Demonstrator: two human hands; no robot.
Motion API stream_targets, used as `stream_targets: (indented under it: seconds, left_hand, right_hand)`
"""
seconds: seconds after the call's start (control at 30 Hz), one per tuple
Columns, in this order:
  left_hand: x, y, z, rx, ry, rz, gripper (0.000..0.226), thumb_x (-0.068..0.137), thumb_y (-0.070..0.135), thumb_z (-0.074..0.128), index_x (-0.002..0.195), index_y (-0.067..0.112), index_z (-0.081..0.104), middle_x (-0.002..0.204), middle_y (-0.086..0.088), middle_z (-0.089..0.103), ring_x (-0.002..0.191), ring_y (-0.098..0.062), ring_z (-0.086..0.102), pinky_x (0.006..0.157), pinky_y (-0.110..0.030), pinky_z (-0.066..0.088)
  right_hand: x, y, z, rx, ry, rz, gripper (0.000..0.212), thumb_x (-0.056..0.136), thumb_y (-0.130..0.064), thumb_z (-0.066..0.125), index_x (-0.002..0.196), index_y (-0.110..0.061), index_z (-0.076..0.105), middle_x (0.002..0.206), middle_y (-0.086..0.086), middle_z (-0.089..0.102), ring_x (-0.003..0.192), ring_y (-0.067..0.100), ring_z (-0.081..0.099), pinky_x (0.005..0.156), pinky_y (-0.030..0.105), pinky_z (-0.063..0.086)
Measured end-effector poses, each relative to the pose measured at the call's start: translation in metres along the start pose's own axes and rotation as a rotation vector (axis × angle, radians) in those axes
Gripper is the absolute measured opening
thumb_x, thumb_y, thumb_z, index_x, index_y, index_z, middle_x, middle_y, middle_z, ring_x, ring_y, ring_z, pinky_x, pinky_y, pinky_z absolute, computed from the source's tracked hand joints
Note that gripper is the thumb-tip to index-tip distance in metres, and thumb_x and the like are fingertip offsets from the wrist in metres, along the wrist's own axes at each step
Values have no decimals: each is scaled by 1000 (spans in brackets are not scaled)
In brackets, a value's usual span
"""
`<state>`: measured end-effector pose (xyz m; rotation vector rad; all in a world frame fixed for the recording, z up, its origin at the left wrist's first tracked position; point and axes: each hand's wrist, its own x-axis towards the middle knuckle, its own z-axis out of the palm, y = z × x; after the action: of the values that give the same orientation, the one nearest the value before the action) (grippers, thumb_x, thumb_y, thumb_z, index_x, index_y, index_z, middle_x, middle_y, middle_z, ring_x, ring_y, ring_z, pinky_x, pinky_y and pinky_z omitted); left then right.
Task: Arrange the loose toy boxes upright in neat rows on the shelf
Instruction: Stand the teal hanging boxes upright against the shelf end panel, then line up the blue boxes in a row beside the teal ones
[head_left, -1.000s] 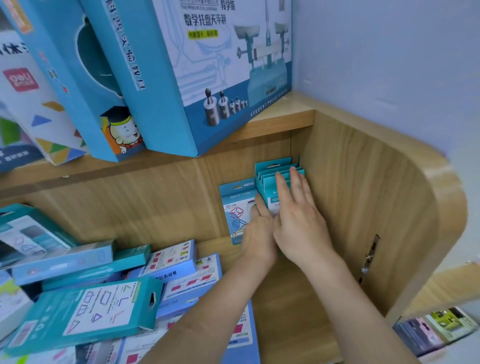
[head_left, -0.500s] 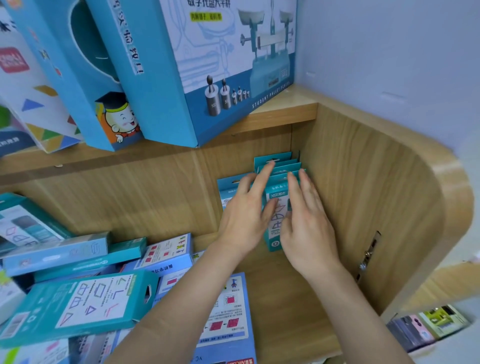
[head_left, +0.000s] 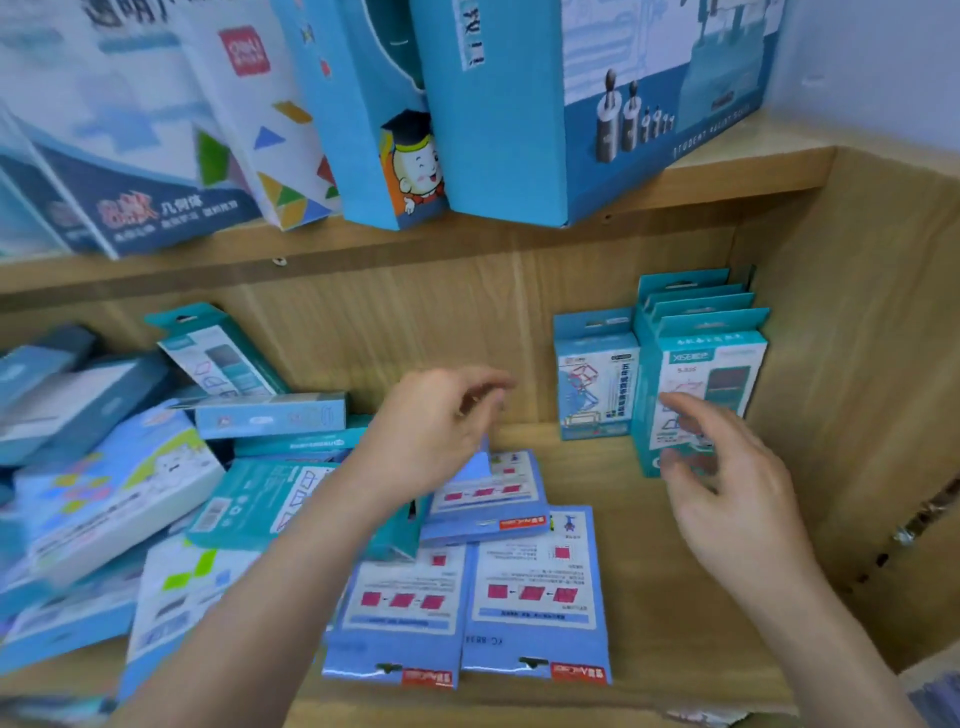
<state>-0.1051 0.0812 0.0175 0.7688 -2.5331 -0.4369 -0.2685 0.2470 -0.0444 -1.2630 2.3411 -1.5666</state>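
Observation:
Several teal toy boxes (head_left: 701, 364) stand upright in a row against the shelf's right wall, and one more upright teal box (head_left: 595, 379) leans on the back panel beside them. My right hand (head_left: 727, 483) hovers just in front of the row, fingers apart, holding nothing. My left hand (head_left: 436, 431) is over the loose pile, fingers curled and empty, above a flat blue box (head_left: 488, 499). Two more blue boxes (head_left: 467, 597) lie flat near the front edge.
A jumbled heap of teal and white boxes (head_left: 156, 467) fills the left of the wooden shelf (head_left: 649, 545). Large blue boxes (head_left: 519, 104) stand on the upper shelf. The curved side wall (head_left: 857, 364) closes the right.
Both hands have pulled back from the upright row and let go of it. My left hand has swung left over the loose pile, and the view has turned left and down.

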Motion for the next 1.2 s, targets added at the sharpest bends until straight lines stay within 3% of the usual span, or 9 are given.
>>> stream_targets:
  seconds: [0.07, 0.3, 0.5, 0.6, 0.67, 0.8, 0.97, 1.07, 1.2]
  left_hand:
    - [-13, -20, -14, 69, -33, -82, 19, 92, 24, 56, 106, 26, 70, 98, 8, 73, 90, -11, 66, 83, -28, 50]
    - [-63, -69, -41, 272, -98, -165, 29, 92, 29, 56, 119, 24, 64, 122, 4, 64, 114, -17, 55, 93, -28, 42]
    - [-75, -93, -51, 234, -229, -108, 39, 94, 43, 48, 129, 25, 55, 134, 9, 53, 124, -10, 45, 97, -19, 32]
    - [-59, -90, -42, 240, -300, -34, 41, 95, 47, 45, 128, 26, 55, 132, 8, 56, 120, -12, 50, 97, -23, 39]
    - [-41, -88, -33, 238, -317, 15, 35, 95, 44, 46, 124, 28, 58, 127, 7, 60, 115, -15, 55, 95, -30, 43]
    - [0, -86, -12, 198, -398, 78, 33, 94, 33, 50, 126, 31, 56, 127, 4, 61, 116, -18, 54, 93, -30, 43]
    - [37, -87, 16, 304, -647, 144, 56, 84, 41, 60, 137, 35, 41, 134, -2, 50, 120, -22, 48, 97, -36, 41]
    - [43, -83, 16, 467, -597, 133, 62, 76, 43, 65, 133, 31, 44, 120, -1, 61, 107, -25, 56, 82, -35, 48]
    - [36, -74, 1, 639, -311, 158, 46, 77, 38, 59, 121, 27, 52, 98, -10, 67, 90, -35, 62, 66, -36, 48]
  right_hand:
    - [1, -3, 11, 25, -84, 17, 43, 87, -10, 59, 124, -31, 55, 125, -5, 56, 117, 14, 52, 98, 36, 45]
    - [17, -41, 60, -137, -535, -16, 52, 88, -46, 57, 136, -34, 42, 138, -6, 49, 127, 15, 44, 99, 28, 37]
    - [54, -47, 114, -408, -808, 239, 81, 82, -70, 44, 148, -29, 19, 153, 4, 32, 137, 24, 35, 103, 32, 33]
    - [64, -39, 131, -270, -803, 381, 79, 84, -65, 50, 148, -28, 21, 149, 7, 38, 131, 25, 43, 105, 35, 37]
    - [66, -38, 132, -63, -740, 474, 72, 85, -54, 58, 145, -28, 28, 136, 6, 52, 111, 21, 57, 95, 34, 45]
    - [62, -40, 119, 255, -577, 536, 47, 89, -31, 62, 133, -32, 46, 114, -1, 62, 88, 9, 59, 68, 24, 45]
    - [54, -32, 114, 451, -520, 521, 46, 87, -16, 65, 127, -35, 51, 114, -1, 59, 97, 13, 62, 81, 32, 51]
    - [49, -24, 114, 387, -490, 470, 56, 83, -10, 68, 129, -37, 48, 121, -1, 53, 100, 6, 58, 74, 23, 49]
    - [45, -15, 115, 325, -479, 432, 51, 83, -6, 65, 125, -32, 51, 117, -1, 56, 88, 2, 60, 61, 14, 47]
